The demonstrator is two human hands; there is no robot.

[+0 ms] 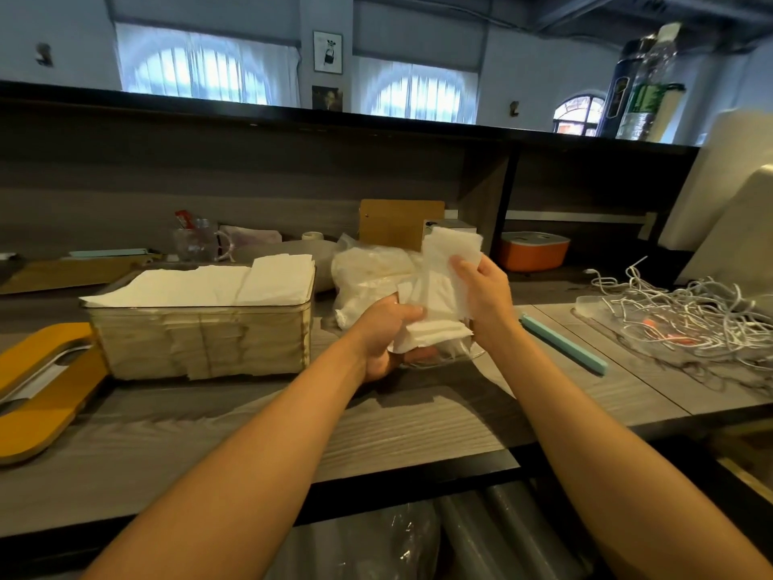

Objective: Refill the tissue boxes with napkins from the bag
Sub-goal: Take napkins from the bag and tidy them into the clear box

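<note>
**A fresh stack of napkins, held clear of the bag at mid-frame**

The napkins stand upright just right of the frame's centre, pinched near their top edge by the right hand — its fingers are clamped on the front of the stack, the thumb hidden behind. The left hand cups the lower end from beneath, fingers curled round loose sheets and what looks like a small clear container; I cannot tell exactly what that container is. Holding the stack at both ends probably keeps the thin sheets squared so they go in as one block.

Just behind the hands sits the bag, a crumpled clear plastic sack with white paper inside, kept close so each handful travels only a short way.

Left of centre stands the tissue box, a see-through tub already packed to the brim, with napkins heaped above its rim — this one looks finished, so the stack in hand is likely meant for another box. Its yellow lid lies flat at the left edge on the tabletop, set aside to leave the opening free.

Further right lie a pale blue strip and a tangle of white cable; an orange container sits in the shelf recess at upper right.
</note>
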